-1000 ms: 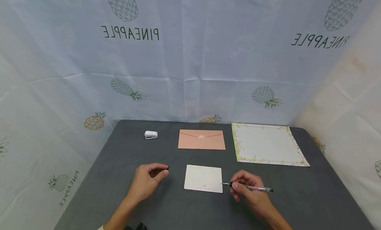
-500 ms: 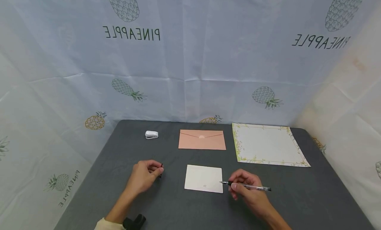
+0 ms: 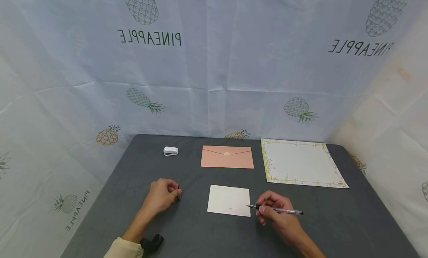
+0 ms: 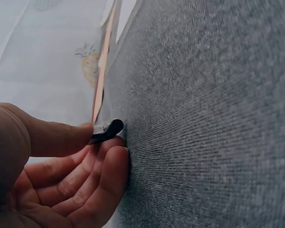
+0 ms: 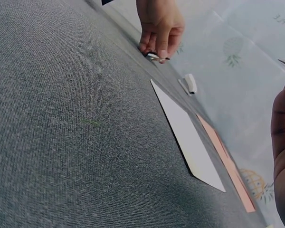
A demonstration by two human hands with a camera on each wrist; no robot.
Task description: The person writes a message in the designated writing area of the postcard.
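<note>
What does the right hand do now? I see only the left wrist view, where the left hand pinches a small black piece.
Observer: The right hand holds a pen, with its tip at the right edge of a small white card.
Operator: Does other paper lie on the table?
Observer: Yes, a sheet with a green floral border lies at the far right.
Operator: Is anything behind the left hand?
Observer: A small white stapler sits farther back, apart from the left hand and its small black piece.
</note>
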